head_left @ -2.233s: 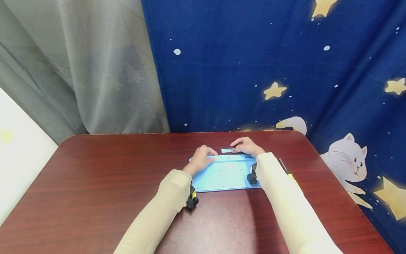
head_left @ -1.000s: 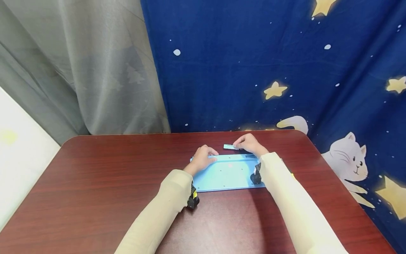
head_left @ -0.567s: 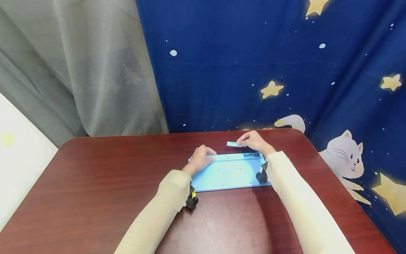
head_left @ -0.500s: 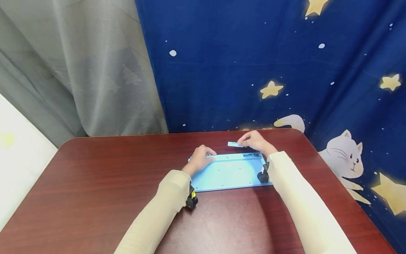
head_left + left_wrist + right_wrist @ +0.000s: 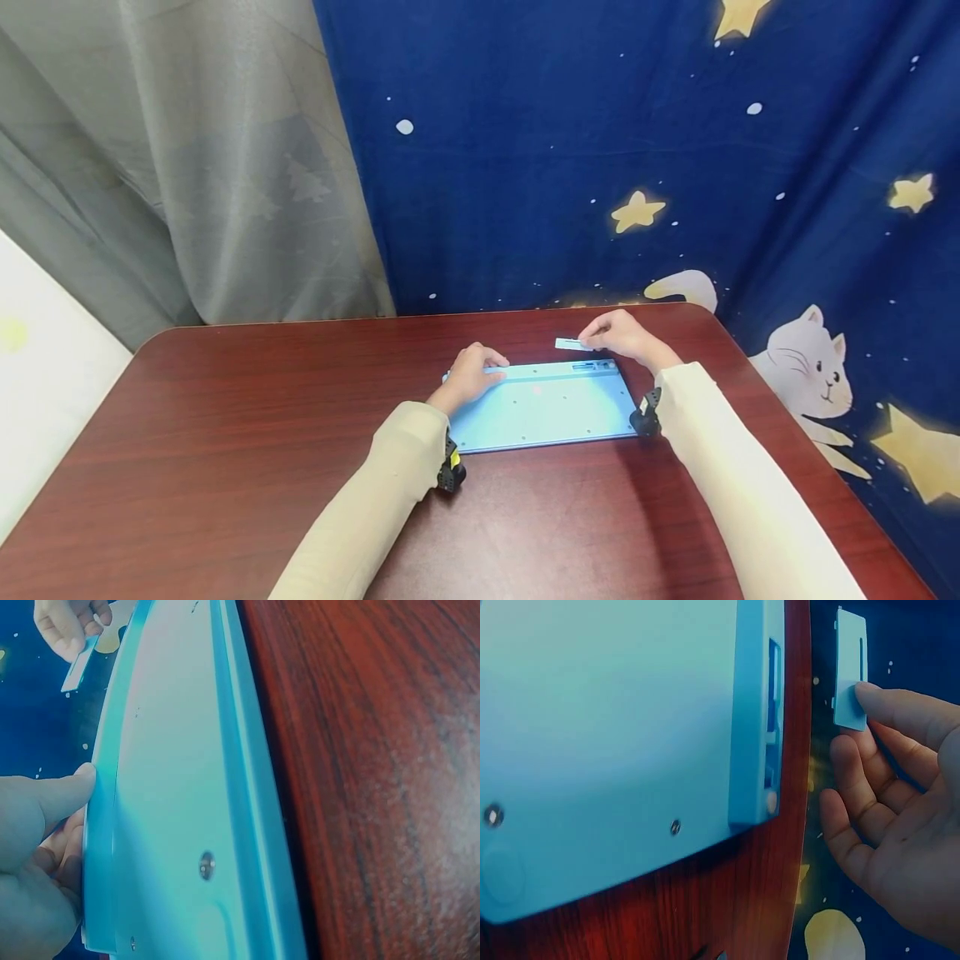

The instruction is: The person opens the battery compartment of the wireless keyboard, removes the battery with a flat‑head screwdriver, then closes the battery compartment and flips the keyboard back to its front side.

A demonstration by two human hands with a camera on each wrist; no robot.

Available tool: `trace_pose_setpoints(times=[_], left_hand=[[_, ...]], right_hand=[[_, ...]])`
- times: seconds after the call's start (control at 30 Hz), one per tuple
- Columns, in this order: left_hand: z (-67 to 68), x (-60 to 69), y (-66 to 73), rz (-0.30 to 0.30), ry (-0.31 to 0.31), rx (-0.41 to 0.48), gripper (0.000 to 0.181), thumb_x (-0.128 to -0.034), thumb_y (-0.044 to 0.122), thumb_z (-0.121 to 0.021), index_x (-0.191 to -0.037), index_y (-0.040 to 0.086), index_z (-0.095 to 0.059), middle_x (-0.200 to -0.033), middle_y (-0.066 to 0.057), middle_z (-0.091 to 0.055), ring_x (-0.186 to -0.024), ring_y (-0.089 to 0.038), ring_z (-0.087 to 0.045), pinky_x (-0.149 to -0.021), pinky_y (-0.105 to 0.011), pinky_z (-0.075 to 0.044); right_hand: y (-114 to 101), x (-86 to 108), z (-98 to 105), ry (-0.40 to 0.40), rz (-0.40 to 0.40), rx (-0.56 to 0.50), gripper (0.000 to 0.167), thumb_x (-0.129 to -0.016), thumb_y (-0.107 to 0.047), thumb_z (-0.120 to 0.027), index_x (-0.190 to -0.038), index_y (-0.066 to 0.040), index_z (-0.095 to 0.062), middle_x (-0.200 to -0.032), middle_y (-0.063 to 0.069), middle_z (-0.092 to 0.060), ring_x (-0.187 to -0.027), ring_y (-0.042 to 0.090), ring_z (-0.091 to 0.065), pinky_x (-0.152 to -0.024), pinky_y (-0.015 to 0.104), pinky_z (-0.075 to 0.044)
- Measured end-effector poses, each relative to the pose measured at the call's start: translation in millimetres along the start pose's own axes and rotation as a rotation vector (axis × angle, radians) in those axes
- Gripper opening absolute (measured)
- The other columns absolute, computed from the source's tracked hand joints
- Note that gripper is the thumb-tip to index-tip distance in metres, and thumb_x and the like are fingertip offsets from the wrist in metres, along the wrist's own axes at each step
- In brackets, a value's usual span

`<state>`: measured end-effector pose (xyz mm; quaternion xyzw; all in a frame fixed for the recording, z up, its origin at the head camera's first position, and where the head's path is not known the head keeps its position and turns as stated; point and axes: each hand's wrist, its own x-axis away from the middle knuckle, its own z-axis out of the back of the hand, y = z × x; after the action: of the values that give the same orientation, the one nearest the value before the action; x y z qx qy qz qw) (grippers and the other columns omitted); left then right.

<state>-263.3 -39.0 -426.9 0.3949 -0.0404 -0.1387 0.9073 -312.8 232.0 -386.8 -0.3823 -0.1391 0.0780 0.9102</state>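
A light blue panel with small screws (image 5: 547, 408) (image 5: 172, 750) (image 5: 615, 735) lies on the table, a recessed slot (image 5: 773, 712) near the right end of its far edge. My left hand (image 5: 468, 377) (image 5: 37, 855) grips the far edge near the left end, thumb on top and fingers behind. Between thumb and fingers, my right hand (image 5: 622, 335) (image 5: 900, 787) pinches a small thin light blue cover (image 5: 572, 343) (image 5: 79, 666) (image 5: 850, 667), held just beyond the panel's far edge. The slot is uncovered.
The reddish-brown table (image 5: 262, 433) extends around the panel, with its far edge behind my hands. Behind it hang a grey curtain (image 5: 225, 167) and a blue curtain (image 5: 510, 167) with stars. A white surface (image 5: 45, 375) stands at the left.
My right hand has moved right with the small cover, lifting it a little from its earlier place and exposing more of the slot and the panel's right end. My left hand has stayed on the panel.
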Motion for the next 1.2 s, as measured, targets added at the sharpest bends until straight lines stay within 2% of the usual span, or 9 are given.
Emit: trace_pose_setpoints(times=[0.27, 0.47, 0.83, 1.2], left_hand=[[-0.2, -0.4, -2.2, -0.006, -0.004, -0.003, 0.018, -0.0829, 0.010, -0.068, -0.100, 0.006, -0.070, -0.094, -0.007, -0.057, -0.091, -0.021, -0.055, -0.081, -0.034, -0.046], [0.1, -0.4, -2.3, -0.015, -0.001, -0.004, 0.018, -0.0824, 0.009, -0.068, -0.100, 0.005, -0.070, -0.092, -0.007, -0.057, -0.090, -0.021, -0.055, -0.081, -0.034, -0.046], [-0.6, -1.1, -2.7, -0.008, -0.008, -0.003, 0.018, -0.0830, 0.009, -0.068, -0.100, 0.006, -0.070, -0.093, -0.007, -0.057, -0.090, -0.021, -0.055, -0.081, -0.033, -0.046], [-1.4, -1.9, -4.0, -0.013, -0.006, -0.001, 0.018, -0.0831, 0.010, -0.067, -0.100, 0.006, -0.070, -0.094, -0.007, -0.057, -0.091, -0.021, -0.055, -0.081, -0.033, -0.046]], right_hand=[[7.3, 7.0, 4.7, -0.016, -0.043, 0.002, 0.017, -0.085, -0.010, -0.065, -0.098, 0.000, -0.069, -0.098, 0.012, -0.065, -0.090, 0.025, -0.058, -0.085, 0.043, -0.045], [14.8, 10.2, 7.4, -0.034, -0.034, 0.013, 0.017, -0.085, -0.009, -0.064, -0.098, 0.001, -0.069, -0.097, 0.012, -0.066, -0.089, 0.022, -0.059, -0.087, 0.043, -0.044], [25.6, 14.8, 6.6, -0.042, -0.027, 0.038, 0.017, -0.085, -0.009, -0.064, -0.097, 0.003, -0.069, -0.097, 0.014, -0.067, -0.091, 0.024, -0.060, -0.086, 0.046, -0.043], [29.7, 13.3, 4.7, -0.037, -0.043, 0.053, 0.018, -0.084, -0.008, -0.065, -0.097, 0.003, -0.069, -0.096, 0.013, -0.067, -0.088, 0.022, -0.060, -0.083, 0.043, -0.046]])
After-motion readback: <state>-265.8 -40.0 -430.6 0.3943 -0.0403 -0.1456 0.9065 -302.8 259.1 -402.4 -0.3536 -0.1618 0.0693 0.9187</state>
